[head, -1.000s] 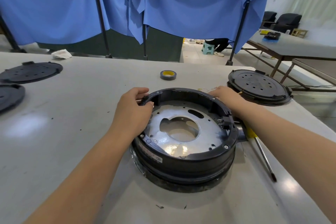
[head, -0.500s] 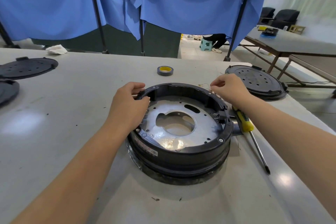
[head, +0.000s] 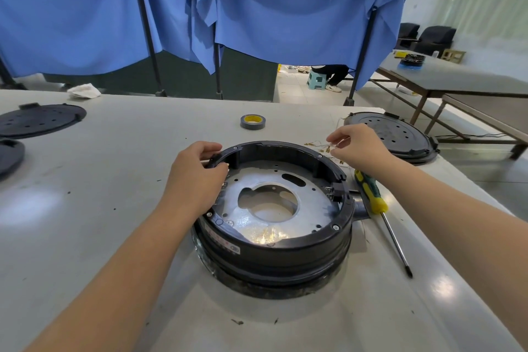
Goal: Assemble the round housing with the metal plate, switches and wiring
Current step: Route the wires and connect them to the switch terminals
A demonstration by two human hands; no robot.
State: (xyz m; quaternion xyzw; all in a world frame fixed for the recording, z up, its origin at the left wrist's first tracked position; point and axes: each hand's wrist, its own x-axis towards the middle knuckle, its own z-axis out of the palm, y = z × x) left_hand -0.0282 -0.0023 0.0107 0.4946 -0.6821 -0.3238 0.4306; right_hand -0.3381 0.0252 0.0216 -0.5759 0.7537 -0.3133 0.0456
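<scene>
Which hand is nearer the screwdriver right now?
Right. The right hand hovers just beyond the screwdriver handle, pinching thin wiring; the left hand grips the housing's far side.

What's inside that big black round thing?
Inside the round housing lies a silvery metal plate with a large central hole and small holes. The left hand covers its left edge, hiding what sits there.

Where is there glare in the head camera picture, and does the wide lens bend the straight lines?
Head view: glare sits on the near part of the metal plate and in pale patches on the table; the table's far edge bows and the curtain poles lean, typical wide-angle distortion; the housing looks sharp, the thin wires by the right hand are hard to resolve.
</scene>
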